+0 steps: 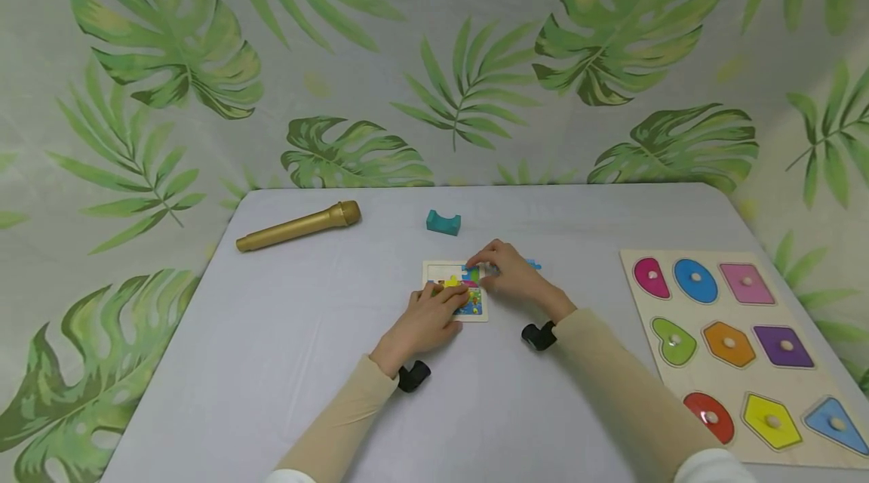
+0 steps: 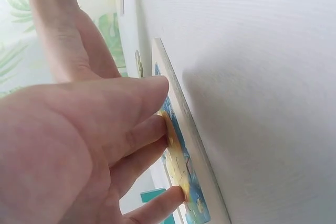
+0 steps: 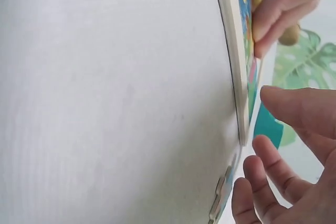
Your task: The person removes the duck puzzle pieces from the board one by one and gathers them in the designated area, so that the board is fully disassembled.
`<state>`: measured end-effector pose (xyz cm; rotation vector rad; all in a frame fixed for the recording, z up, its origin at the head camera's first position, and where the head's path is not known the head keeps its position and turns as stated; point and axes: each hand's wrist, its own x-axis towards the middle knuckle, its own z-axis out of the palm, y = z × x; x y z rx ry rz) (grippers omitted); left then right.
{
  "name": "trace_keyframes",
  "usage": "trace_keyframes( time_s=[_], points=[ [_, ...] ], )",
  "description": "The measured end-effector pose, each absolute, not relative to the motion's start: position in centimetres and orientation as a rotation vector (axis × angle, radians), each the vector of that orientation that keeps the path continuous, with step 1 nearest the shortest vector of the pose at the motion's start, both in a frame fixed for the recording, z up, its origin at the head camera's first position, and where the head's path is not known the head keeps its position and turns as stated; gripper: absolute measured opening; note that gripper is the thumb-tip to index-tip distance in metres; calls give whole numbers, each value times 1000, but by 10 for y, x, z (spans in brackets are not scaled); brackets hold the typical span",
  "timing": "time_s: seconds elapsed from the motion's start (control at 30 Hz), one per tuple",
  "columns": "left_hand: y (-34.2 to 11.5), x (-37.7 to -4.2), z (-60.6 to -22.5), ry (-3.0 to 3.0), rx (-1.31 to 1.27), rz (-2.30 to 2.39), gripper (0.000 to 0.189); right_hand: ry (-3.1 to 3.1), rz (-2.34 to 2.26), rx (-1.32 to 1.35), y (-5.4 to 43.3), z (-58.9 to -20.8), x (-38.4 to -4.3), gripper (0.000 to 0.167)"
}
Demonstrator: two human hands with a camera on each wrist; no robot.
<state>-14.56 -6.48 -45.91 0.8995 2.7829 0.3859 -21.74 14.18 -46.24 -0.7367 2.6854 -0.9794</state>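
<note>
A small jigsaw puzzle in a pale wooden tray (image 1: pixel 444 263) lies at the middle of the table, colourful pieces (image 1: pixel 472 303) filling its lower and right parts. Bare tray shows at its upper left. My left hand (image 1: pixel 432 313) rests on the near left of the puzzle; in the left wrist view its fingertips press the yellow and blue picture (image 2: pixel 178 169). Over the upper right corner is my right hand (image 1: pixel 512 275), fingertips at a blue and green piece. The right wrist view shows its thumb and fingers spread apart. A loose blue puzzle piece (image 1: pixel 534 264) lies just beyond the right hand.
A teal curved block (image 1: pixel 443 223) stands behind the tray. A gold microphone (image 1: pixel 299 226) lies at the back left. On the right is a wooden board (image 1: pixel 706 300) with several knobbed coloured shapes. A leaf-patterned cloth (image 1: pixel 468 90) hangs behind the table.
</note>
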Motion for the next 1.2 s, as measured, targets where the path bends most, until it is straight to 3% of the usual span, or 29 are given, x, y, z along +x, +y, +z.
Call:
trace_keyframes(
  time_s=[0.63,0.9,1.2],
  points=[
    [-62,-145,-456,2805,890,390,47,2737,-895,-801,126,-464,-214,21],
    [-61,-145,-456,2802,884,398,47,2697,-996,-743,123,-463,-216,33],
    [-61,-145,-459,2798,895,399,47,2691,-1031,-736,122,-465,-222,24]
  ],
)
